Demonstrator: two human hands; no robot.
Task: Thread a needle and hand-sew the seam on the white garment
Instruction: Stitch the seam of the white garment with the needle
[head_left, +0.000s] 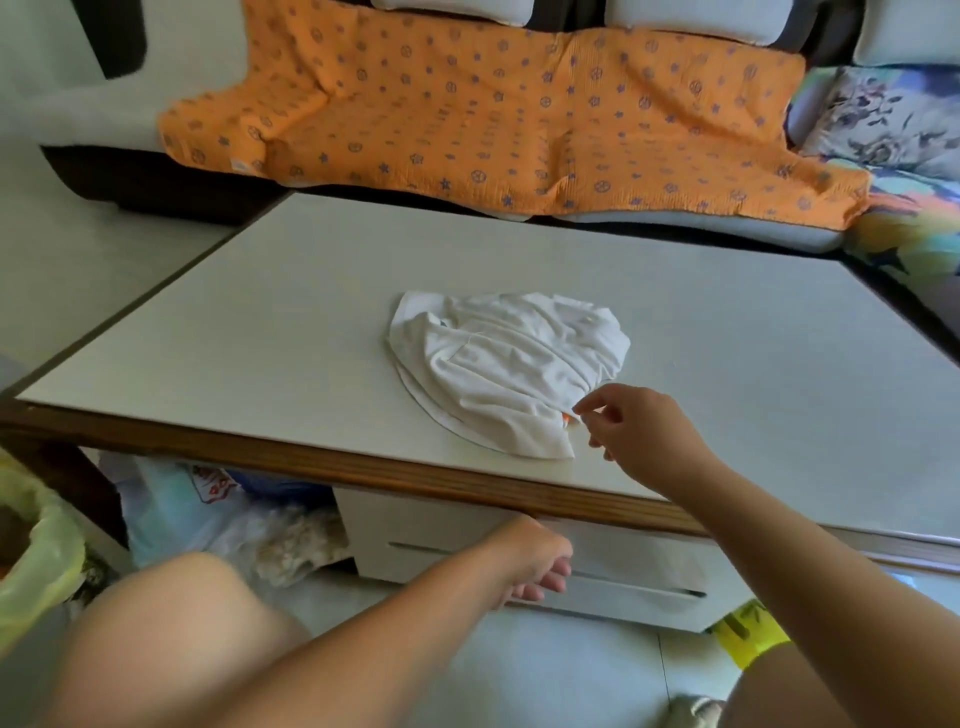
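White garment (509, 364) lies bunched and creased on the desk (260, 322), right of centre and toward the near edge, curved hem facing the near-left; a small orange bit (566, 417) pokes out at its near-right corner. Right hand (639, 431) is just above the desk beside that corner, thumb and index fingertips (597, 397) brought together right next to the orange bit, other fingers curled under. The grip looks pinched, but anything between the tips is too small to see, so cannot tell if it holds something. No needle or thread can be made out. Left hand (535, 564) is below the desk's wooden edge, in front of the white drawer (623, 582), a bit blurred, fingers loosely curled and pointing down, grip slack with nothing seen in it. Bare knee (171, 613) at lower left. Plastic bags (171, 509) sit under the desk on the left, a bin with a yellow liner (36, 551) at the far left edge. Behind the desk is a sofa covered with an orange patterned cloth (467, 119), a floral cushion (883, 119) at its right end
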